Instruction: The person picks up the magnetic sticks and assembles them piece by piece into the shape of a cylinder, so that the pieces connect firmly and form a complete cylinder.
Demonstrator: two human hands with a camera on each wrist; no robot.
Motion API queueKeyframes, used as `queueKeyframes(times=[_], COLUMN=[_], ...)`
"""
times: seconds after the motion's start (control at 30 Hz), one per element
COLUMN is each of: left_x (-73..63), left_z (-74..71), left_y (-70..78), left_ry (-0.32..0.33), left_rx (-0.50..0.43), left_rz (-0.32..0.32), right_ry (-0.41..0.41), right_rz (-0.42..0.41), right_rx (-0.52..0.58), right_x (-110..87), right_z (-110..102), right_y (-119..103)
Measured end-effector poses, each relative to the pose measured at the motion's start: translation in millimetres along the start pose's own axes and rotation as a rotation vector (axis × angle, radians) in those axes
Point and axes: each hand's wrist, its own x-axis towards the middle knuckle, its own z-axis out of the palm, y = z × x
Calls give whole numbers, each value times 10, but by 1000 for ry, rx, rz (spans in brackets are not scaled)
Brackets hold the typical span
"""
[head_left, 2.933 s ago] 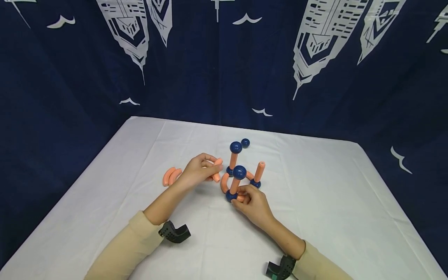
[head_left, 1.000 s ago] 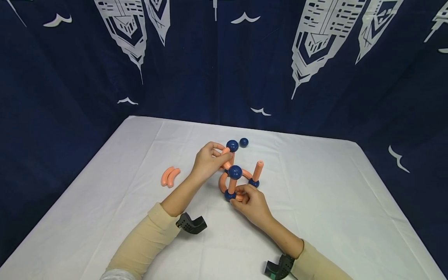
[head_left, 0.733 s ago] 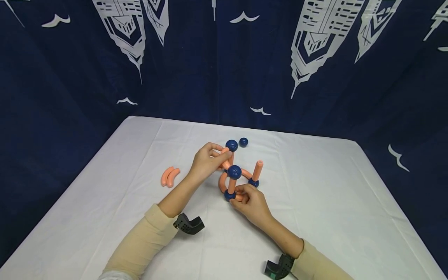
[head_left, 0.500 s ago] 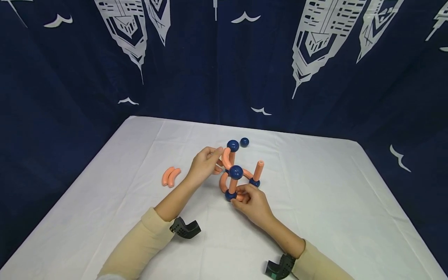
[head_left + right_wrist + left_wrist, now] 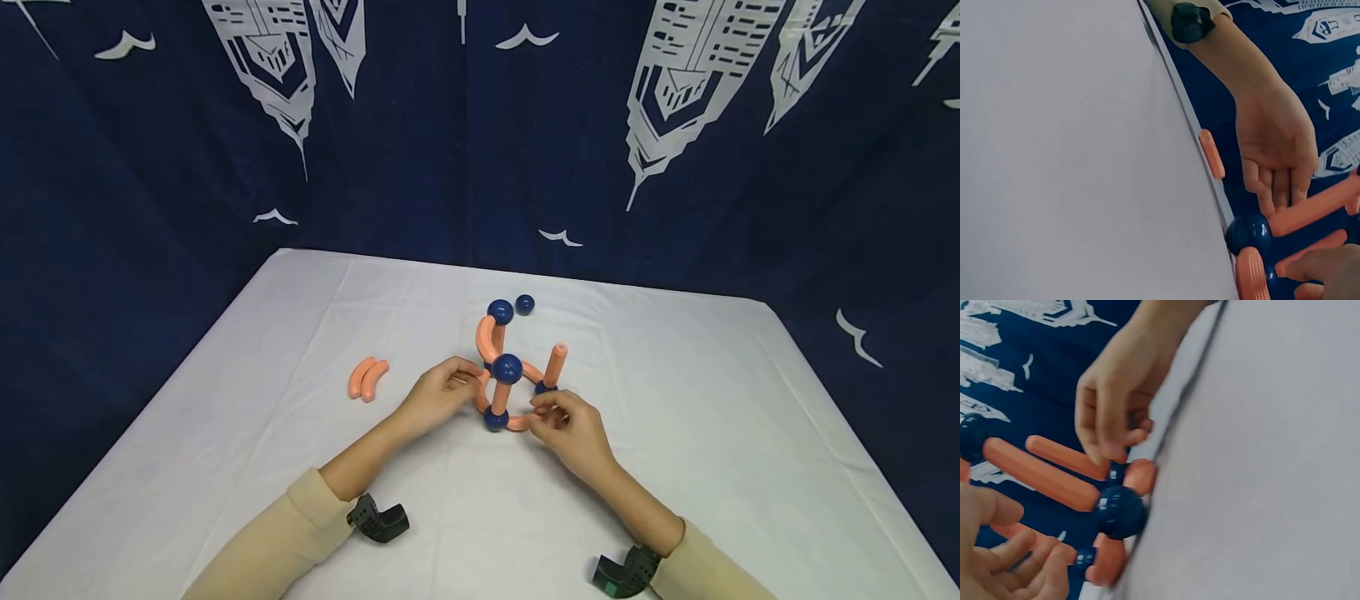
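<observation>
A frame of magnetic building rods and blue balls stands at mid-table. Its near upright bears a blue ball point(image 5: 507, 368), its rear upright another blue ball point(image 5: 500, 312). A curved orange rod point(image 5: 486, 337) spans between these two, unheld. The right upright rod point(image 5: 556, 364) has a bare top. My left hand point(image 5: 438, 396) is at the frame's left side, fingers loose beside the lower curved rod; the right wrist view shows that left hand point(image 5: 1275, 137) palm-on. My right hand point(image 5: 577, 433) has loosely bent fingers by the front base rod point(image 5: 517, 423); whether they touch it is unclear.
Two curved orange rods point(image 5: 367, 379) lie side by side to the left. A loose blue ball point(image 5: 525, 304) rests behind the frame. White cloth covers the table point(image 5: 675, 433), and a dark blue patterned curtain point(image 5: 420, 167) hangs beyond its far edge.
My left hand brought the curved rod to the upper balls, let it go and dropped lower left. My right hand, earlier holding the front base, has moved slightly right.
</observation>
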Motion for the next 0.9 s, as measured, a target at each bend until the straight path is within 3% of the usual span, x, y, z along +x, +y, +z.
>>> queueKeyframes(times=[0.23, 0.4, 0.63, 0.77, 0.9], left_x=[-18, -13, -25, -15, -6], left_z=[96, 163, 205, 234, 268], left_y=[-123, -148, -196, -246, -268], left_ry=[-86, -129, -149, -170, -142], left_rx=[-12, 54, 109, 122, 201], left_rz=[103, 128, 145, 233, 304], right_ry=[131, 114, 80, 85, 82], right_rz=[138, 209, 199, 188, 181], right_rx=[-67, -98, -57, -55, -62], right_x=[86, 162, 248, 272, 271], right_z=[-122, -135, -56, -20, 9], right_y=[95, 148, 219, 251, 277])
